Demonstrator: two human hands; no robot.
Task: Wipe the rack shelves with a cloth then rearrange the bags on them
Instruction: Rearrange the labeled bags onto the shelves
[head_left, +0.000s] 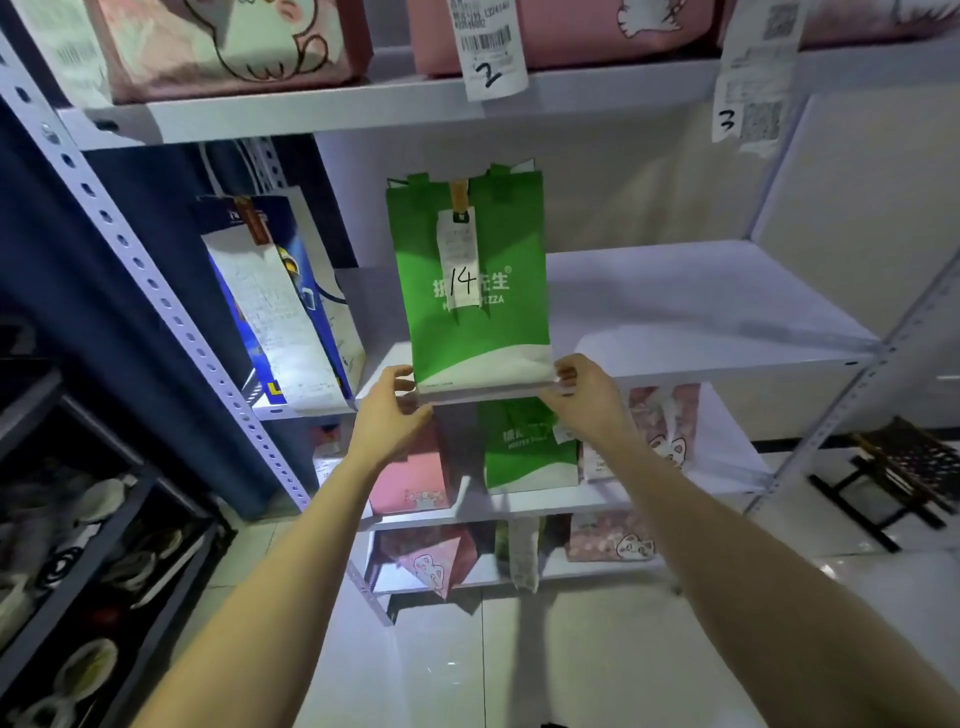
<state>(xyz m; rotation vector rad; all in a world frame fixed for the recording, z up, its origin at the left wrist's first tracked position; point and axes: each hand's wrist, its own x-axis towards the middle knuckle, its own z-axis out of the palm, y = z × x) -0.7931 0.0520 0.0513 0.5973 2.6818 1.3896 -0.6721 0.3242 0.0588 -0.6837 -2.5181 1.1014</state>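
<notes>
A green pizza bag (475, 322) with a receipt marked 14 stands upright at the front edge of the middle white shelf (701, 312). My left hand (392, 410) grips its lower left corner. My right hand (582, 392) grips its lower right corner. A blue and white bag (280, 306) leans at the left end of the same shelf. No cloth is in view.
Pink cat bags (228, 41) with receipts marked 2 and 3 sit on the top shelf. Below, another green bag (530, 452) and pink bags (410, 478) fill the lower shelves. A dark rack (78, 519) stands at left, a small stool (904, 473) at right.
</notes>
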